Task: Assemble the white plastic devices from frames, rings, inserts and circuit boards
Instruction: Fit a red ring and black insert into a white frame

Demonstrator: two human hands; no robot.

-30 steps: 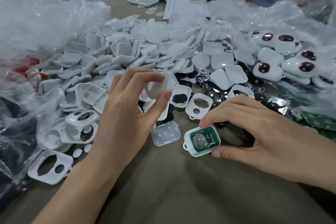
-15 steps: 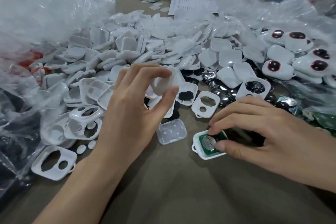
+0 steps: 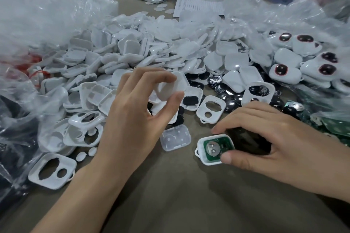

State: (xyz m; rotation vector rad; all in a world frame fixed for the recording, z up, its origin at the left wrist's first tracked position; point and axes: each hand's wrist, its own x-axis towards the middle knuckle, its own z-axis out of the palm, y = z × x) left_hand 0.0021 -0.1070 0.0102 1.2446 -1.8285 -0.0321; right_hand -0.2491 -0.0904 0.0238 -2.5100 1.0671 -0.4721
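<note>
Head view: looks down on a brown desk (image 3: 180, 195) where both hands work at the near edge of a heap of parts.
Left hand: the left hand (image 3: 132, 119) is raised above the heap, with thumb and fingers (image 3: 161, 77) clamped on the edges of a white cover (image 3: 170, 89). Holding it by the rim likely leaves its faces free for fitting.
Right hand: the right hand (image 3: 274, 143) rests low on the desk. Its forefinger and thumb grip the far and near sides of a white shell (image 3: 203, 154), apparently to keep it from sliding.
Circuit board: the green circuit board (image 3: 217, 147) sits inside that shell, facing up with its round metal contact exposed. It seems to be seated and waiting to be closed.
Clear insert: a translucent clear insert (image 3: 175, 138) lies flat on the desk between the two hands, apart from both and within easy reach.
Open frames: one open frame (image 3: 211, 108) lies just beyond the shell, and another is near the left forearm.
Stock: the loose covers (image 3: 142, 47) are heaped behind the hands, and the finished devices (image 3: 284, 70) are gathered on the right, away from the raw parts.
Step in hand: I judge that the cover or the insert goes onto the board next.
</note>
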